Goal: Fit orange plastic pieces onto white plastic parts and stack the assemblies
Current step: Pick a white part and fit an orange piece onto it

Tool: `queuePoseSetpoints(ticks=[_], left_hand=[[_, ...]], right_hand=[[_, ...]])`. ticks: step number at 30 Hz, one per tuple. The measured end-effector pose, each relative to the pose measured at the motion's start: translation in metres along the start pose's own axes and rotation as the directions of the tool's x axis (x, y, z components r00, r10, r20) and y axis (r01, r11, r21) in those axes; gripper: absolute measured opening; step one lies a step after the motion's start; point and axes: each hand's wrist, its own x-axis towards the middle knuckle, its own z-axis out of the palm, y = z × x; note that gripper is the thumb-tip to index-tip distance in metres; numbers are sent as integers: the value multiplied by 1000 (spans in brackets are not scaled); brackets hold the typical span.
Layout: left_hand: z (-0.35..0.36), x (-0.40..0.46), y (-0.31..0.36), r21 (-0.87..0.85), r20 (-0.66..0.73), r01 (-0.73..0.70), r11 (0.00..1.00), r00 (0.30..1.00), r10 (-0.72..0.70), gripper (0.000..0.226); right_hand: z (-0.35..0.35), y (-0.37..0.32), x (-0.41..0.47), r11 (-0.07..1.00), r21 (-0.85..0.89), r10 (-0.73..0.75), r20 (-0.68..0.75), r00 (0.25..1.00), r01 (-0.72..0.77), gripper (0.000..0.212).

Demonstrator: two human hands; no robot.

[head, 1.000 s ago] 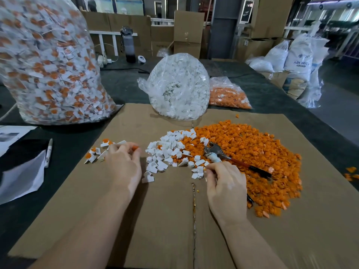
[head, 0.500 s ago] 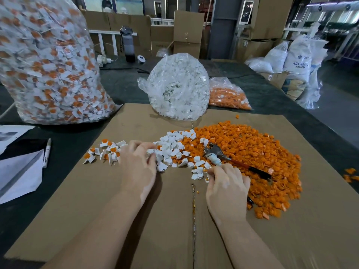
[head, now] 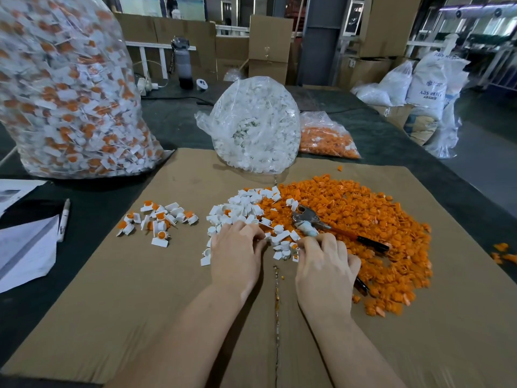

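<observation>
- Far left, at ten o'clock, a big clear bag of finished assemblies (head: pixel 70 93) bulges with white-and-orange pieces under crinkly, glossy film.
- Below it, at nine o'clock, white paper sheets (head: pixel 25 247) and a marker pen (head: pixel 63 219) lie on the dark surface (head: pixel 363 121).
- On the brown cardboard sheet (head: pixel 140 303), matte and creased down the middle, the small stack of assemblies (head: pixel 159 219) sits at ten o'clock of the hands, with angular white bodies and round orange caps.
- Change to report: a second ago the left hand (head: pixel 236 256) was over by that stack; now it has swung right to the white plastic parts (head: pixel 243 208). My read: one assembly has been dropped off, and the next white part is being fetched.
- Its grip: fingers curled down into the near edge of the white pile, touching pieces; whether one is pinched, I cannot tell.
- At twelve o'clock stands a clear bag of white parts (head: pixel 251 127), lumpy and translucent.
- The right hand (head: pixel 326 264) has barely moved, fingers bent at the seam between the piles; what its grip holds is hidden.
- Just past it lie metal pliers (head: pixel 307 219) with orange-black handles.
- At two o'clock spreads the orange plastic pieces (head: pixel 363 219) heap, small and bright, and behind it a smaller bag of orange pieces (head: pixel 324 138).
</observation>
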Motion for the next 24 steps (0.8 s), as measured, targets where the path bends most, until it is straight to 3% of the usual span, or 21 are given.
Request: queuePoseSetpoints(ticks=[7, 24], left_hand=[[-5, -9, 1, -212, -39, -50, 976, 998, 43, 9], [-7, -10, 0, -268, 11, -50, 962, 998, 55, 2]], right_hand=[[1, -1, 0, 1000, 26, -9, -2, 1000, 9, 30], [0, -1, 1, 992, 124, -20, 9, 1000, 19, 28]])
